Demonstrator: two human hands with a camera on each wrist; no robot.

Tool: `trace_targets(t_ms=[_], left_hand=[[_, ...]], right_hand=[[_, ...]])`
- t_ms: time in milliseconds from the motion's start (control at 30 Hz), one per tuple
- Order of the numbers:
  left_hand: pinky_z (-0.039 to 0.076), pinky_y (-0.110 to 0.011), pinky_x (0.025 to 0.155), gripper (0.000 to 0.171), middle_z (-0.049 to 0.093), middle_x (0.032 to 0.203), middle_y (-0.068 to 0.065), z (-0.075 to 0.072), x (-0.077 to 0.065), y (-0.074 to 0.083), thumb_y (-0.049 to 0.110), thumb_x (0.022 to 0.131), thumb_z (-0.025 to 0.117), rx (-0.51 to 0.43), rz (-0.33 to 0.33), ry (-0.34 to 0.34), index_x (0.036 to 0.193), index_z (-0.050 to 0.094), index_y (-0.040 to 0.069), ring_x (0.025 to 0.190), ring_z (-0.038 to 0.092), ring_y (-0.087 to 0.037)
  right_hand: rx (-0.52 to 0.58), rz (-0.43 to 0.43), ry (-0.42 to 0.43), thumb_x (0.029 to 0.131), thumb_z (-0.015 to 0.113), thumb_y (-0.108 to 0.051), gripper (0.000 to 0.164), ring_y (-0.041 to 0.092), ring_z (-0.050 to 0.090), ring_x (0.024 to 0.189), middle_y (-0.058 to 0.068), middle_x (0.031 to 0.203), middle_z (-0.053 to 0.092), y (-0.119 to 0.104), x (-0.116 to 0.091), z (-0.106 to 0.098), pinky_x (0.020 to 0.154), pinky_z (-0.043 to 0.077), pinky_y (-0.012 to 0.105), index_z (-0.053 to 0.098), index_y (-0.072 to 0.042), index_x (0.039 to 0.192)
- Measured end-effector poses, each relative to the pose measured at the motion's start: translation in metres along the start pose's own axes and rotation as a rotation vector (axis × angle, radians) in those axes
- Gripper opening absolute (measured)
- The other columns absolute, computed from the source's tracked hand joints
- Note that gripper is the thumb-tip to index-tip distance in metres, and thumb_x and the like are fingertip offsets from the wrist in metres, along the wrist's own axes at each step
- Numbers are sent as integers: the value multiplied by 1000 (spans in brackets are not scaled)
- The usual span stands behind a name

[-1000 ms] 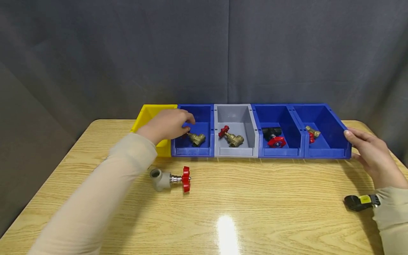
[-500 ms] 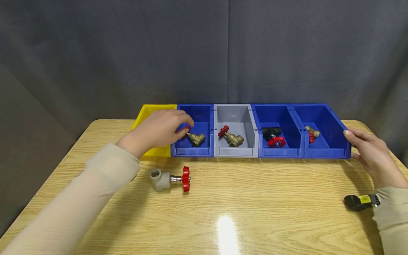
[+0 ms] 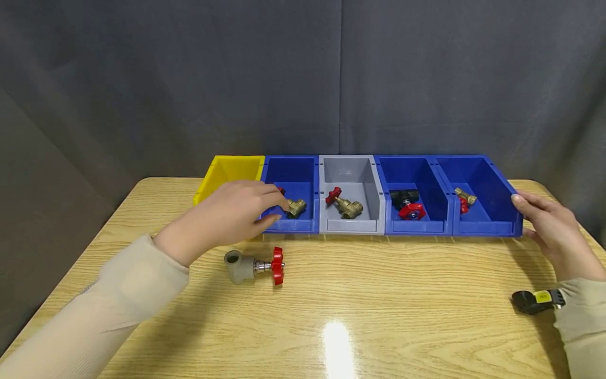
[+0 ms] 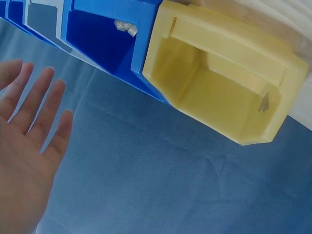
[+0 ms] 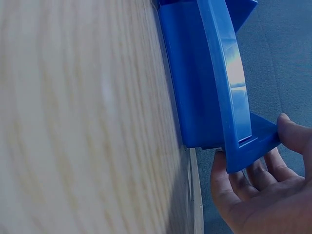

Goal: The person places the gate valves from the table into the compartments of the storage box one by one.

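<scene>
My left hand hovers before the yellow bin and the left blue bin, fingers relaxed, holding nothing. In the left wrist view the same hand is spread beside the bins. A brass valve with a red handwheel lies in that blue bin, partly hidden by my fingers. On the table below is a grey valve with a red handwheel. My right hand grips the outer side of the rightmost blue bin, the thumb on its edge.
A grey bin in the middle of the row holds a brass valve. Right of it, another blue bin has a black valve with a red wheel. The rightmost bin contains a small brass valve. A dark curtain hangs behind.
My left hand has drawn back out of the left blue bin, toward me and slightly left, leaving the brass valve there. My right hand has stayed on the rightmost bin.
</scene>
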State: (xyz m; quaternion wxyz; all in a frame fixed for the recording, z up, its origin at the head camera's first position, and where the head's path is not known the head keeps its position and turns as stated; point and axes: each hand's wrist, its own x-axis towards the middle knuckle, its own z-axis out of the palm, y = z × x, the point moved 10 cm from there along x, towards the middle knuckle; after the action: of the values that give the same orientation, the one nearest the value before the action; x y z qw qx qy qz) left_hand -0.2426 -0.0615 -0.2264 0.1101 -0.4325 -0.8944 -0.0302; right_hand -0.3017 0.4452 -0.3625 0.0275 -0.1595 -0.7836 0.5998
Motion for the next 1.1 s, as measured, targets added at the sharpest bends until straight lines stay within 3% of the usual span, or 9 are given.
trace_targets(t_ms=[200,400,467,633,700,900,1000,1067,1100], left_hand=[[55,-40,89,20,70,106,-1,6,-12,3,22,92,73,3,16,-8,109,72,11,98,67,-22],[55,-39,88,22,70,105,-1,16,-21,7,25,93,72,6,23,-48,109,72,10,94,67,-21],[55,-39,88,21,70,104,0,18,-23,10,24,92,72,12,34,-47,108,72,11,93,67,-21],[54,-40,91,20,70,104,0,22,-27,14,25,91,73,22,40,-58,107,73,12,94,67,-20],[53,-41,92,22,70,105,0,25,-29,14,27,92,72,35,26,-78,108,73,12,96,67,-21],[51,-43,93,28,70,108,1,33,-35,9,36,93,69,74,-50,-151,111,73,14,100,66,-23],[51,-44,94,30,70,108,1,37,-38,8,38,93,69,80,-68,-179,112,72,14,101,66,-23],[51,-44,94,30,70,107,0,40,-40,8,38,93,69,84,-69,-185,111,72,14,100,66,-24],[51,-43,93,30,70,107,0,41,-40,8,37,93,69,85,-72,-188,111,72,14,100,66,-23]], right_hand=[[-57,-11,-5,89,58,-58,76,11,35,125,-13,135,45,4,4,-3,102,39,27,34,-26,154],[21,-14,-7,88,65,-54,73,10,39,118,-11,128,49,7,9,-5,66,43,13,40,-26,151],[4,-17,-1,88,64,-54,68,7,41,114,-14,124,51,5,8,-4,65,43,12,43,-29,148],[5,-21,-8,89,63,-53,76,10,40,117,-16,120,49,-2,0,0,65,44,12,36,-23,153],[40,-16,-17,90,65,-50,83,12,37,121,-13,123,48,-4,-2,3,65,44,12,30,-14,156],[65,-7,-8,88,67,-50,77,8,42,116,-9,130,48,-1,2,1,63,45,11,37,-22,153],[47,-7,-14,88,65,-51,82,10,39,119,-6,136,45,-2,0,2,63,45,11,32,-19,156],[48,-18,-22,90,65,-50,81,11,38,121,-9,129,48,-4,-1,3,63,45,11,31,-17,156],[61,-11,-22,90,65,-49,86,13,36,122,-8,129,47,-6,-4,4,64,45,11,26,-11,157]])
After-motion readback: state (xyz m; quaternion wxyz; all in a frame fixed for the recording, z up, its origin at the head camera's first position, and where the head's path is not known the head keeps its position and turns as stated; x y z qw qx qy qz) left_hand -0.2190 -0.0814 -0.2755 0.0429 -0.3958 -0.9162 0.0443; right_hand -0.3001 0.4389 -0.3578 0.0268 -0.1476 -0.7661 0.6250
